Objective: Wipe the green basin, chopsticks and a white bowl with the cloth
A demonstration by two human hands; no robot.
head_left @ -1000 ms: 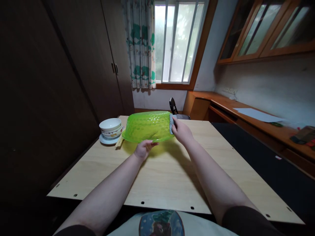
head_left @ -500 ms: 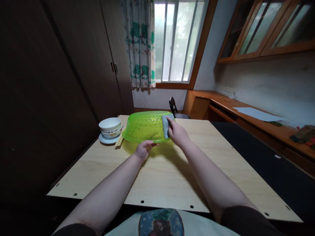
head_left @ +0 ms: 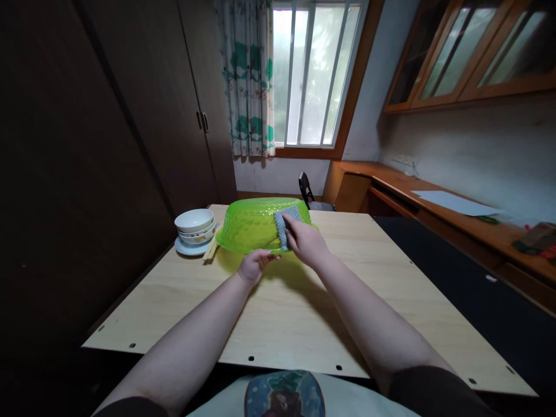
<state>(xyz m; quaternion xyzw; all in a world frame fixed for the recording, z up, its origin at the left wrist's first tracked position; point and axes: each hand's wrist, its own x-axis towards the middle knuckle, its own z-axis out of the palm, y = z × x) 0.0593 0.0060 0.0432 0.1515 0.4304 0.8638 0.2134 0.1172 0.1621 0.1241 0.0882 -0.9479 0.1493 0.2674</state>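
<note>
A translucent green basin is held upside down above the wooden table, its rim facing down. My left hand grips the near rim from below, fingers closed on it. My right hand presses a grey textured cloth against the right part of the basin's outer wall. Left of the basin, several white bowls are stacked on a light blue plate. Chopsticks lie beside the plate, partly hidden by the basin.
A dark chair stands behind the table's far edge. To the right are a black surface and an orange-brown desk with white paper on it. A dark wardrobe rises at the left.
My right hand and the cloth have moved left and slightly down along the basin's wall. My left hand stays on the rim, and the basin is nearly where it was.
</note>
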